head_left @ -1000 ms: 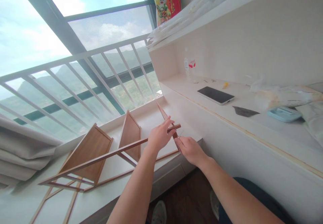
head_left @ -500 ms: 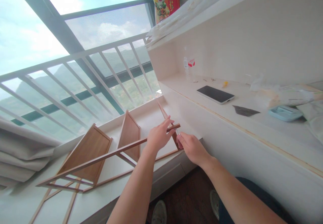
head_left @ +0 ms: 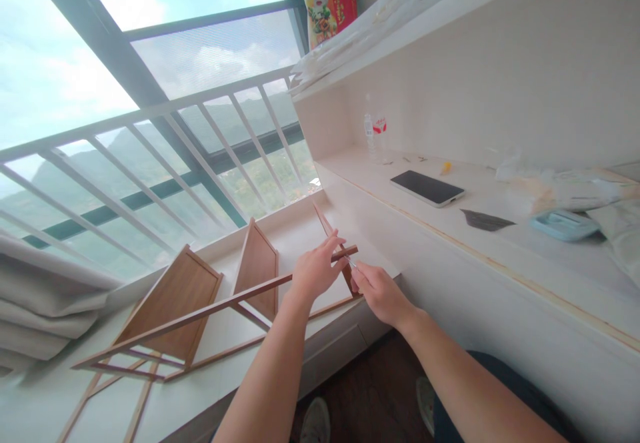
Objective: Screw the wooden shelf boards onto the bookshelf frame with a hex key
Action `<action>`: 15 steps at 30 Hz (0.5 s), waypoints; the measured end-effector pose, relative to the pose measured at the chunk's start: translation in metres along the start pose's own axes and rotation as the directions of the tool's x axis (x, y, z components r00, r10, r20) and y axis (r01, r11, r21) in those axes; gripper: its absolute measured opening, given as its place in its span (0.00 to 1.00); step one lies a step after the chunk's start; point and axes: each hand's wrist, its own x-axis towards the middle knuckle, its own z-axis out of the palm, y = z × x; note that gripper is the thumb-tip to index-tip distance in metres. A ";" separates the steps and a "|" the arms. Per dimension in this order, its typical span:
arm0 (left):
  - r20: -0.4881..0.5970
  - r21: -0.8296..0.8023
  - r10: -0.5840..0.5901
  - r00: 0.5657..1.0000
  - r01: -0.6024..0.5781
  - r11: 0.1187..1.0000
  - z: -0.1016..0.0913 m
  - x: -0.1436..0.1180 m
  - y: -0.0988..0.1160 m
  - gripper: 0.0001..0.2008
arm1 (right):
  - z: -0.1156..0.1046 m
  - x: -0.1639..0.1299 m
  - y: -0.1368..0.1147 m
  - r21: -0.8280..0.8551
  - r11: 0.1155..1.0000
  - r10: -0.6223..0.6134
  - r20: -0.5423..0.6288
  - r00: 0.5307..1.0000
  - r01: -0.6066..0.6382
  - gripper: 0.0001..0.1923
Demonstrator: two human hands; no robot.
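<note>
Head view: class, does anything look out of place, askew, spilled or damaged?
Nothing looks spilled or broken. The brown wooden frame seems to lie on its side, its flat brown panels standing on edge, which looks odd if they are shelves. Small dark pieces lie loose on the white counter near the clear plastic bottle, looking stray.

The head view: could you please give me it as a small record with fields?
left hand: at the rail of the frame, near its right-hand end
right hand: pinching a slim metal tool by that end; exact contact too small to tell
panels: two wooden ones, within the frame on the ledge
phone: flat on the counter, screen dark
bottle: clear, upright, behind the phone
blue case: on the counter, right of the phone
</note>
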 end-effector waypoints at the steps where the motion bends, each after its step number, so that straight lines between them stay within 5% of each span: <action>1: -0.003 -0.002 -0.002 1.000 0.002 1.000 0.000 0.000 0.000 0.19 | 0.000 0.000 -0.001 0.011 1.000 -0.001 -0.002 1.000 0.001 0.20; 15: -0.009 -0.003 -0.006 1.000 0.006 1.000 -0.001 0.000 0.001 0.20 | -0.004 0.000 -0.006 0.021 0.999 0.026 -0.018 0.999 -0.026 0.20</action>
